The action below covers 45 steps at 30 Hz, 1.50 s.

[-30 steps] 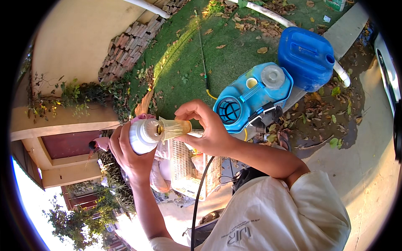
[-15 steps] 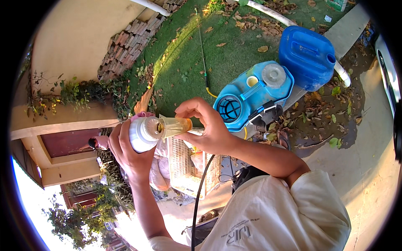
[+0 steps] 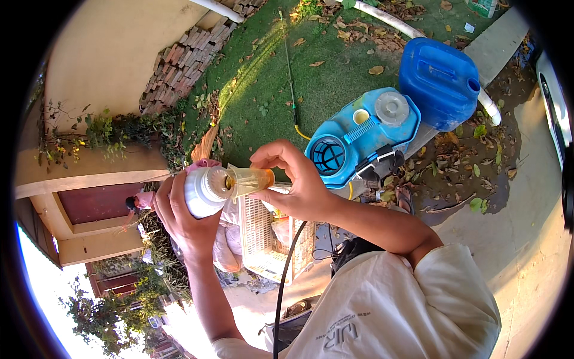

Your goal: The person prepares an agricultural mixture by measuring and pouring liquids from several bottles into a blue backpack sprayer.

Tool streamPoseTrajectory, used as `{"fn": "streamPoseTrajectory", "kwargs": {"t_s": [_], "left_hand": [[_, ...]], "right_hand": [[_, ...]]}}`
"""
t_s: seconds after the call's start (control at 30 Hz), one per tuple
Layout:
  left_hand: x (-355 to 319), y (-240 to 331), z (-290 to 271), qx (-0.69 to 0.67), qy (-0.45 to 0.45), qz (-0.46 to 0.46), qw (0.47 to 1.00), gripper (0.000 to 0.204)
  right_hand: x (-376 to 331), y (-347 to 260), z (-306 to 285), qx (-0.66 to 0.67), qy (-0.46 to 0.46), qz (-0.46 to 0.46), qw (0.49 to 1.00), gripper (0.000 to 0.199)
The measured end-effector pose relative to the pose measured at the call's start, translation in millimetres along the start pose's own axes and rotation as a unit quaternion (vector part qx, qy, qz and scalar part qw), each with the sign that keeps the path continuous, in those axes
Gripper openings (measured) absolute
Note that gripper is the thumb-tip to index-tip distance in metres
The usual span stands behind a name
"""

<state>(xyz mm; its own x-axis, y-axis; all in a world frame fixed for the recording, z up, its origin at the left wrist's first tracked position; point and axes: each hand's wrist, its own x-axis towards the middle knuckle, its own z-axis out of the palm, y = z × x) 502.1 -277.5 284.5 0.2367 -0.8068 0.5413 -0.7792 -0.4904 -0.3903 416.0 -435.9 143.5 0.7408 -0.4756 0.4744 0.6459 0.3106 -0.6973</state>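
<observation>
My left hand (image 3: 184, 218) is wrapped round a white plastic bottle (image 3: 200, 196), which is tilted with its neck to the right. The bottle's open mouth meets the rim of a small clear cup (image 3: 244, 181). Amber liquid shows toward the cup's bottom. My right hand (image 3: 302, 190) pinches this cup between thumb and fingers. To the right of my hands stands a light blue sprayer tank (image 3: 335, 128). Its filling hole is uncovered and shows a black strainer (image 3: 328, 157). A round translucent cap (image 3: 392, 107) sits on the tank's far end.
A dark blue jerrycan (image 3: 439, 78) stands beside the tank. Across the green ground lies a spray lance (image 3: 289, 69) with a yellow hose. Below my hands is a cream plastic basket (image 3: 256, 239). A white pipe (image 3: 391, 23) and stacked bricks (image 3: 179, 66) lie farther off. A person in pink (image 3: 145, 200) is at far left.
My hands, the bottle and the cup stay almost still. The distant person in pink has come more into view, bending with an arm lowered.
</observation>
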Motion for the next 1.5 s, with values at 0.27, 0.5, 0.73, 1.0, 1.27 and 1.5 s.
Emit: {"fn": "streamPoseTrajectory", "kwargs": {"t_s": [0.27,0.5,0.73,1.0,1.27,1.5], "left_hand": [[1.4,3.0,-1.1,0.0,0.0,-0.007,1.0,0.08],[1.9,4.2,-2.6,0.007,-0.004,-0.004,1.0,0.079],[1.9,2.6,-1.2,-0.002,0.0,-0.005,1.0,0.079],[2.8,1.9,1.4,0.001,0.0,-0.001,1.0,0.08],[3.1,1.5,1.8,0.004,-0.001,-0.001,1.0,0.08],[1.2,1.3,0.9,-0.006,-0.017,-0.009,1.0,0.08]], "right_hand": [[-0.2,0.5,0.0,0.001,0.0,0.002,1.0,0.054],[0.0,0.9,0.9,-0.003,0.012,-0.008,1.0,0.052],[0.7,1.6,0.8,-0.002,0.01,-0.003,1.0,0.052],[3.9,0.3,2.5,-0.009,0.035,-0.022,0.999,0.047],[2.4,4.7,-1.0,-0.002,0.004,0.001,1.0,0.055],[3.1,3.4,-1.0,-0.002,-0.001,0.005,1.0,0.053]]}}
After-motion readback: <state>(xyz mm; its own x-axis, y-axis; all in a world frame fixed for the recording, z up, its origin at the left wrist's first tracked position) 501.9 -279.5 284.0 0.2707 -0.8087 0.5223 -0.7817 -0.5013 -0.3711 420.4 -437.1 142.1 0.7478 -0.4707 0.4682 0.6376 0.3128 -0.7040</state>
